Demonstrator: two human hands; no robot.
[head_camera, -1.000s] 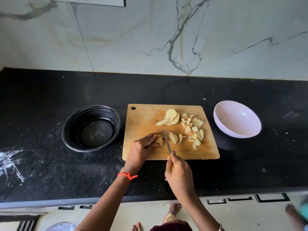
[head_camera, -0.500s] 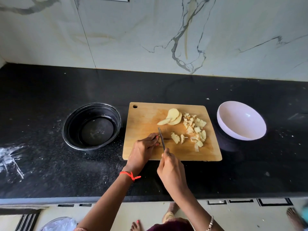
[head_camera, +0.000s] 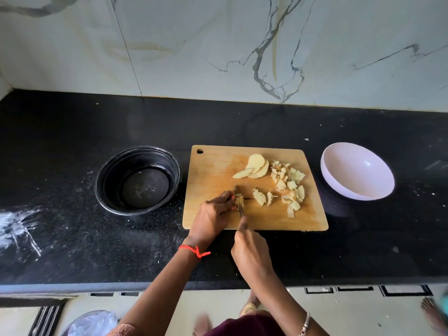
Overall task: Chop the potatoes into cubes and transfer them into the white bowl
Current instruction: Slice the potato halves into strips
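A wooden cutting board (head_camera: pixel 211 170) lies on the black counter. My left hand (head_camera: pixel 212 215) pins a small potato piece (head_camera: pixel 238 201) near the board's front left. My right hand (head_camera: pixel 252 253) grips a knife (head_camera: pixel 238 202) whose blade runs through that piece. Potato slices (head_camera: pixel 255 164) lie at the board's back middle. Several cut cubes (head_camera: pixel 288 183) are heaped on the right side, with a few larger chunks (head_camera: pixel 263 197) beside the blade. The white bowl (head_camera: pixel 356 173) stands right of the board with nothing in it.
A black round bowl (head_camera: pixel 138 180) sits left of the board. White smears (head_camera: pixel 17 226) mark the counter's far left. A marble wall backs the counter. A bare foot (head_camera: pixel 434 316) shows on the floor at the lower right.
The knife has shifted left onto the piece under my left fingers, and my right hand followed it. The camera has tilted slightly.
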